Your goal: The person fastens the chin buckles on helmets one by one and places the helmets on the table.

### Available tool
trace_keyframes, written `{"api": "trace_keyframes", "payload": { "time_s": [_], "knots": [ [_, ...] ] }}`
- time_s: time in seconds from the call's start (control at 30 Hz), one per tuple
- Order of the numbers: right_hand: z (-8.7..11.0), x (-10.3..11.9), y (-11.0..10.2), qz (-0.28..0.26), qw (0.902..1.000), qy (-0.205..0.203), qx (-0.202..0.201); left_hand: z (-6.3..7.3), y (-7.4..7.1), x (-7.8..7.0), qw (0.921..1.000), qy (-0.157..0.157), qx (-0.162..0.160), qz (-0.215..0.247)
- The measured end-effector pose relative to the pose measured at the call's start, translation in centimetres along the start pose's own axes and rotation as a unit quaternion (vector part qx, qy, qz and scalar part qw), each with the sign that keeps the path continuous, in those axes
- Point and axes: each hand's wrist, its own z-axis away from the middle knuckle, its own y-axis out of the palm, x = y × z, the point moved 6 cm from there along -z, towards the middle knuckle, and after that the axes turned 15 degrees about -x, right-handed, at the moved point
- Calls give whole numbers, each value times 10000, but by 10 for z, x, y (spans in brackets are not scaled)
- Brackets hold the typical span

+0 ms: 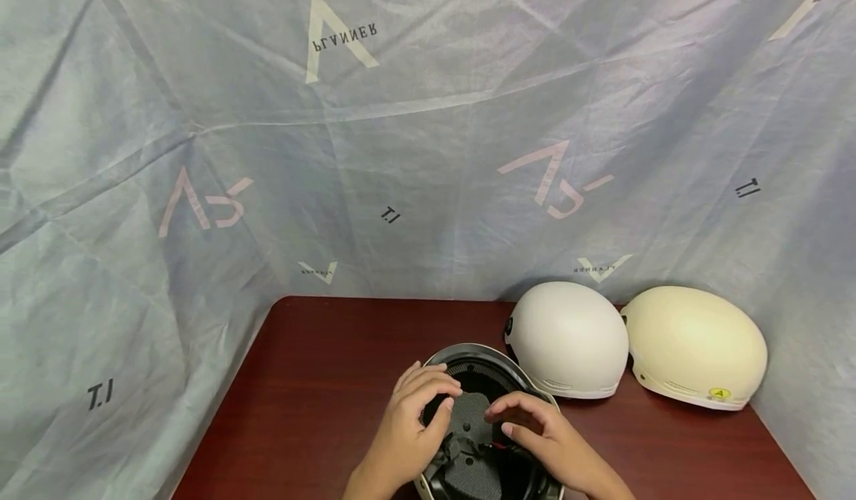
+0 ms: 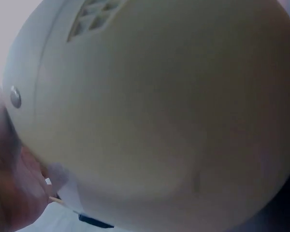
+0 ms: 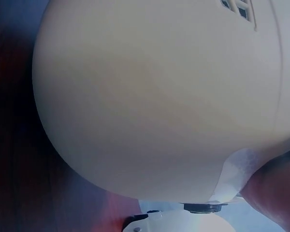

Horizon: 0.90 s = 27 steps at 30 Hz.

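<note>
An upturned helmet [image 1: 471, 403] sits at the table's near side, its black mesh-lined inside facing up. Dark straps [image 1: 461, 448] lie bunched within it, with a small red part [image 1: 498, 446] among them. My left hand [image 1: 411, 426] is over the left rim, fingers loosely bent above the opening. Over the right rim, my right hand [image 1: 545, 437] has its thumb and fingers apart, nothing visible between them. The left wrist view is filled by the pale outer shell [image 2: 150, 111], with a rivet and vent slots. That same shell [image 3: 150, 101] fills most of the right wrist view.
Behind and to the right stands a white helmet [image 1: 568, 340], right side up. Beside it at the far right is a cream helmet [image 1: 695, 344] with a yellow sticker. The dark red table [image 1: 321, 381] meets grey printed cloth [image 1: 428, 151] at the back and sides.
</note>
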Motion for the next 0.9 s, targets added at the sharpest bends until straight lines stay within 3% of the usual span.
{"api": "trace_keyframes", "payload": {
  "time_s": [0.23,0.5,0.63,0.73,0.9],
  "knots": [
    [0,-2,-3,8,9999,-87,-142,5,-5,11,9979,-82,100,-627],
    [1,1,-8,-263,9954,-779,-484,16,-4,29,9908,-1050,702,-484],
    [2,8,-10,-214,9875,-1371,-751,22,-4,35,9859,-1427,767,-409],
    [3,13,-11,-11,9757,-1969,-959,25,-6,39,9852,-1519,658,-450],
    [5,16,-14,440,9656,-2217,-1287,27,-5,45,9830,-1677,672,-326]
  ]
}}
